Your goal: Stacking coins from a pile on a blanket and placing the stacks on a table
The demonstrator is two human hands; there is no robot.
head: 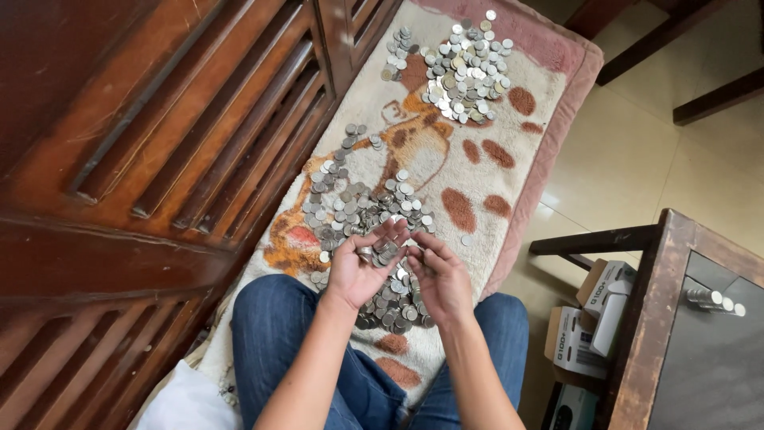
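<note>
Left hand (360,267) cupped, palm up, holding small stack of coins (380,253); right hand (440,275) half-curled, fingertips touching them, above coin pile (394,306) near blanket's (477,171) near edge.

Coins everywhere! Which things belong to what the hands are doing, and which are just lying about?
In use:
left hand, cupping coins
right hand, fingers at those coins
near coin heap
far coin heap
patterned mat

Lying about:
cardboard boxes
side table
coin rolls on it
</note>
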